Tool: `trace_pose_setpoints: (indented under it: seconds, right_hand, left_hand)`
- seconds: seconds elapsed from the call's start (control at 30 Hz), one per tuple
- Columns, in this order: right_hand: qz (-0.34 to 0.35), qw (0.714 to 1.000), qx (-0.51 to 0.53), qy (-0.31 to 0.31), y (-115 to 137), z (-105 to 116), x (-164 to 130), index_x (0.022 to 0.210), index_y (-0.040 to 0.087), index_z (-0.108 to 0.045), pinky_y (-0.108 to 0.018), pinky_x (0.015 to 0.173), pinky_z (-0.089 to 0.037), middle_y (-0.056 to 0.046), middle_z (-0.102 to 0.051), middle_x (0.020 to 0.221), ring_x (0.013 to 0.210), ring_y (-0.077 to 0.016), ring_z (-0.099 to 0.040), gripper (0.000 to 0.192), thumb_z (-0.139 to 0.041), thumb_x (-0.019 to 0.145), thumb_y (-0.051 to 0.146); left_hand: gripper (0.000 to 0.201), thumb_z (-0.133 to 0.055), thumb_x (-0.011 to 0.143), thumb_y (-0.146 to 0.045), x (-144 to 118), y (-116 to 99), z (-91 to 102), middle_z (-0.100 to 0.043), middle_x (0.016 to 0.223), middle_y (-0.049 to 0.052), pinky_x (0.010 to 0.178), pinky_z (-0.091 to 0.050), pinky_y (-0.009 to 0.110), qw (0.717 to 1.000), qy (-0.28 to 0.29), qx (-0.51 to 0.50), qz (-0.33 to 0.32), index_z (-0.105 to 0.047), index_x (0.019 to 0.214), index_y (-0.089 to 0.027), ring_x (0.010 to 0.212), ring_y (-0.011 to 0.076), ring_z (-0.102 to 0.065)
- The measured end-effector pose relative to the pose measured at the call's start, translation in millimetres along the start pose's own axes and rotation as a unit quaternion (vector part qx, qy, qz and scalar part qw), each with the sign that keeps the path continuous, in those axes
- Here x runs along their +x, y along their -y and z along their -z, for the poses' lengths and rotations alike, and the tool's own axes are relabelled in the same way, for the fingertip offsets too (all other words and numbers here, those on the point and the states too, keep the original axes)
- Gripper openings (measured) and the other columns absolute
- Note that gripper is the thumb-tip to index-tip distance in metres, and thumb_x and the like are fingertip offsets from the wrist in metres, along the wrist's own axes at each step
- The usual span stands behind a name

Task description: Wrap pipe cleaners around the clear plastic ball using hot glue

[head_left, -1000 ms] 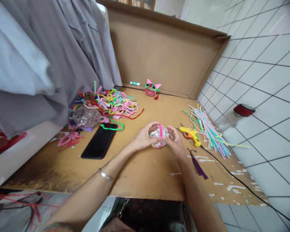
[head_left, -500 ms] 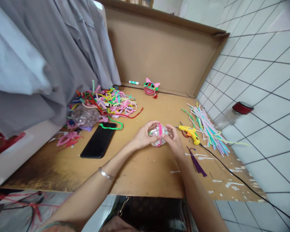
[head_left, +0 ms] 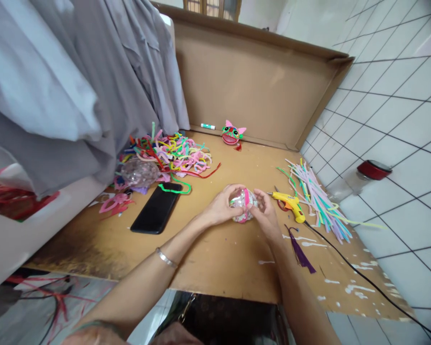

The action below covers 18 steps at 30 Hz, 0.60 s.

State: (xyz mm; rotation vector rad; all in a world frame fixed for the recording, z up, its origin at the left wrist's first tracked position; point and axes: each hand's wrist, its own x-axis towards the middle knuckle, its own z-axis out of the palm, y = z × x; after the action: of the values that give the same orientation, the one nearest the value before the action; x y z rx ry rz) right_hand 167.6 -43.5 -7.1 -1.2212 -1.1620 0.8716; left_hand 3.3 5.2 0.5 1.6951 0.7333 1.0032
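Between my two hands is a clear plastic ball (head_left: pixel 240 211) with a pink pipe cleaner (head_left: pixel 246 196) running round its middle. My left hand (head_left: pixel 222 205) is closed on the ball's left side, its thumb at the front near the pink band. On the right side my right hand (head_left: pixel 266 215) grips it too, with the thumb on or beside the band. A yellow glue gun (head_left: pixel 290 205) lies just right of my right hand, with scissors (head_left: pixel 280 203) partly hidden under it. A purple tassel (head_left: pixel 301 254) rests nearer the front.
A black phone (head_left: pixel 156 211) and a heap of coloured pipe cleaners (head_left: pixel 187 151) lie to the left. Straight pipe cleaners (head_left: pixel 319 196) are at right by a red-lidded jar (head_left: pixel 373 170). A cat-faced ornament (head_left: pixel 232 133) and a glue stick (head_left: pixel 208 126) stand at the back.
The whole view has shifted slightly, so everything sits further right and a little lower. Both hands keep their hold on the ball, with hardly any change in grip.
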Motion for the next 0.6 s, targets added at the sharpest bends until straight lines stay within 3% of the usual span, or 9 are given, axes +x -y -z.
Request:
trace_pose_setpoints:
  seconds: [0.2,0.3,0.43,0.5,0.57,0.6]
  right_hand:
    - [0.003,1.000,-0.009,-0.008,-3,2,3,0.117,0.022,-0.054,-0.045,0.103,-0.047,-0.010,-0.063,0.121,0.115,-0.0265,-0.059,0.059,-0.075,0.065,0.042]
    - [-0.004,1.000,-0.015,-0.010,-3,1,3,0.116,0.022,-0.054,-0.046,0.103,-0.047,-0.011,-0.063,0.121,0.114,-0.0272,-0.060,0.059,-0.074,0.063,0.039]
    - [-0.012,1.000,-0.027,-0.008,-2,0,2,0.115,0.023,-0.055,-0.046,0.099,-0.051,-0.011,-0.064,0.121,0.112,-0.0272,-0.062,0.055,-0.070,0.063,0.035]
    - [-0.013,1.000,-0.024,0.005,-2,0,2,0.115,0.023,-0.056,-0.044,0.097,-0.052,-0.011,-0.064,0.122,0.112,-0.0272,-0.062,0.055,-0.070,0.063,0.034]
    - [-0.015,0.999,-0.023,0.017,-2,1,1,0.115,0.023,-0.057,-0.043,0.095,-0.053,-0.011,-0.063,0.124,0.113,-0.0272,-0.062,0.054,-0.070,0.064,0.034]
    - [-0.015,0.999,-0.027,0.020,-1,1,0,0.115,0.023,-0.057,-0.042,0.094,-0.053,-0.011,-0.062,0.126,0.114,-0.0273,-0.062,0.054,-0.070,0.064,0.034]
  left_hand:
    - [0.059,-0.073,0.070,-0.028,4,-3,2.6,-0.059,0.131,0.013,0.107,-0.044,0.043,0.999,0.018,0.035,-0.021,-0.055,0.126,-0.019,0.123,0.0286,-0.058]
    - [0.055,-0.073,0.074,-0.038,25,-15,22.4,-0.056,0.135,0.013,0.110,-0.041,0.045,0.992,0.010,0.121,-0.030,-0.058,0.124,-0.019,0.127,0.0309,-0.054]
    - [0.052,-0.069,0.080,-0.042,82,-37,86.7,-0.059,0.132,0.013,0.113,-0.034,0.049,0.953,-0.111,0.283,-0.017,-0.059,0.126,-0.019,0.128,0.0338,-0.051]
    - [0.055,-0.067,0.084,-0.040,112,-44,131.3,-0.056,0.136,0.018,0.113,-0.033,0.051,0.904,-0.187,0.384,0.031,-0.056,0.131,-0.014,0.131,0.0370,-0.048]
    - [0.053,-0.063,0.088,-0.036,134,-46,176.1,-0.055,0.135,0.025,0.109,-0.034,0.057,0.845,-0.251,0.456,0.123,-0.055,0.131,-0.005,0.129,0.0414,-0.048]
    - [0.050,-0.061,0.091,-0.034,141,-45,196.2,-0.056,0.132,0.028,0.106,-0.034,0.060,0.826,-0.260,0.476,0.154,-0.056,0.127,0.000,0.127,0.0431,-0.049]
